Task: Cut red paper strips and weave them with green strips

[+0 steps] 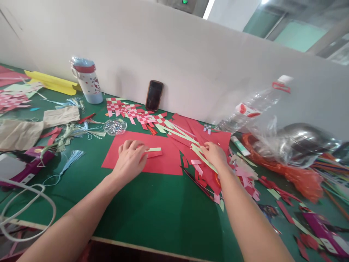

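Observation:
My left hand (130, 157) is over a red paper sheet (171, 163), fingers curled on the left end of a pale green strip (155, 149) and a red strip (155, 154) that lie together. To the right, my right hand (215, 153) has its thumb and fingertips pinched at a long pale green paper strip (203, 157) in a loose pile. More pale green strips (177, 131) reach back from there. Woven red, pink and green paper pieces (131, 111) lie behind the sheet.
A phone (154, 95) leans against the wall. On the left are a bottle (88, 82), a dish of beads (115, 127), tassels (72, 160) and a purple power strip (40, 163). On the right are scissors (197, 183), a plastic bottle (253, 105) and an orange plastic bag (305, 182).

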The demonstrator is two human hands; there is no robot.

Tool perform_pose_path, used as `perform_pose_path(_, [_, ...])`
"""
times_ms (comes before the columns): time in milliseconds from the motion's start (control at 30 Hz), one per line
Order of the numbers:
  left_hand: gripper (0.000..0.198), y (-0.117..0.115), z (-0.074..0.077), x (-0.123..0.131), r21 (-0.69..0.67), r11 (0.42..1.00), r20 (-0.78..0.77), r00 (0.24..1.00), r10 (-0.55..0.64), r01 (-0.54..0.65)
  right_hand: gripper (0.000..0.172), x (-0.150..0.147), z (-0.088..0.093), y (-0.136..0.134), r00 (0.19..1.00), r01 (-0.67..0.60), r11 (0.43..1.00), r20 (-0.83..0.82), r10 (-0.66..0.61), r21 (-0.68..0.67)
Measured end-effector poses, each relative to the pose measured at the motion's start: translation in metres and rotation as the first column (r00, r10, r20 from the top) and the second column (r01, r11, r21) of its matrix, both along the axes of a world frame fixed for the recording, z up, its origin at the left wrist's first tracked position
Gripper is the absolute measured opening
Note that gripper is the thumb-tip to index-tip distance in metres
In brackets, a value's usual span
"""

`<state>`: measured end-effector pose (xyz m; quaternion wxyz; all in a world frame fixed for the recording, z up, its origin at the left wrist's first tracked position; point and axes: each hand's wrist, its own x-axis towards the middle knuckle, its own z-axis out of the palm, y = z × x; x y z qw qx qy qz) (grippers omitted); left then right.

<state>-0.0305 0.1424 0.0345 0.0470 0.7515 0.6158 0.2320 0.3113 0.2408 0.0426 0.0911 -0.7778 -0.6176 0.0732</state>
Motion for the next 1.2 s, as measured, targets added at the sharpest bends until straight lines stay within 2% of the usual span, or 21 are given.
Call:
perform_pose_path(67, [0.026, 0.000, -0.002, 0.002, 0.015, 0.999, 0.021, 0.999, -0.029, 0.029, 0.034, -0.002, -0.001, 0.009, 0.999, 0.032, 0.999, 0.010, -0.032, -0.032])
perform_pose_path(167, [0.026, 0.000, -0.001, 0.002, 0.028, 0.998, 0.059, 0.997, -0.055, 0.054, 0.032, -0.003, 0.000, 0.015, 0.998, 0.067, 0.996, -0.012, -0.067, -0.053])
perform_pose_path(300, [0.026, -0.001, 0.001, 0.003, 0.026, 0.993, 0.109, 0.988, -0.113, 0.111, 0.022, -0.009, 0.013, 0.014, 0.994, 0.065, 0.997, -0.088, -0.061, 0.043])
perform_pose_path(400, [0.027, -0.003, 0.004, 0.006, 0.020, 0.983, 0.145, 0.973, -0.181, 0.180, 0.025, -0.025, 0.031, -0.005, 0.985, 0.011, 0.979, -0.169, 0.024, 0.206])
perform_pose_path(533, [0.046, -0.010, 0.010, 0.010, 0.026, 0.978, 0.231, 0.951, -0.206, 0.205, 0.029, -0.064, 0.047, -0.062, 0.916, -0.163, 0.947, -0.314, 0.249, 0.278])
perform_pose_path(567, [0.054, -0.013, 0.012, 0.011, 0.027, 0.972, 0.288, 0.929, -0.232, 0.234, 0.029, -0.074, 0.048, -0.078, 0.875, -0.222, 0.937, -0.369, 0.313, 0.268])
perform_pose_path(633, [0.065, -0.017, 0.014, 0.014, 0.034, 0.940, 0.411, 0.853, -0.323, 0.339, 0.027, -0.094, 0.046, -0.107, 0.650, -0.379, 0.897, -0.623, 0.434, 0.229])
perform_pose_path(700, [0.067, -0.021, 0.016, 0.017, 0.042, 0.887, 0.489, 0.764, -0.420, 0.461, 0.023, -0.107, 0.040, -0.126, 0.435, -0.466, 0.851, -0.775, 0.459, 0.242])
perform_pose_path(800, [0.055, -0.023, 0.015, 0.022, 0.003, 0.825, 0.567, 0.678, -0.467, 0.566, 0.017, -0.114, 0.030, -0.138, 0.191, -0.447, 0.840, -0.885, 0.425, 0.307])
perform_pose_path(933, [0.032, -0.024, 0.016, 0.027, -0.071, 0.774, 0.695, 0.587, -0.414, 0.629, 0.012, -0.106, 0.023, -0.139, -0.066, -0.412, 0.835, -0.926, 0.372, 0.365])
perform_pose_path(1033, [0.025, -0.027, 0.018, 0.030, -0.140, 0.733, 0.805, 0.507, -0.307, 0.666, 0.008, -0.099, 0.023, -0.139, -0.169, -0.393, 0.833, -0.921, 0.350, 0.389])
perform_pose_path(1133, [0.024, -0.031, 0.018, 0.034, -0.225, 0.686, 0.887, 0.436, -0.150, 0.692, 0.004, -0.099, 0.025, -0.137, -0.188, -0.335, 0.860, -0.922, 0.340, 0.385])
perform_pose_path(1200, [0.029, -0.034, 0.017, 0.036, -0.234, 0.633, 0.945, 0.325, -0.029, 0.738, 0.005, -0.100, 0.027, -0.135, -0.202, -0.275, 0.879, -0.917, 0.344, 0.390])
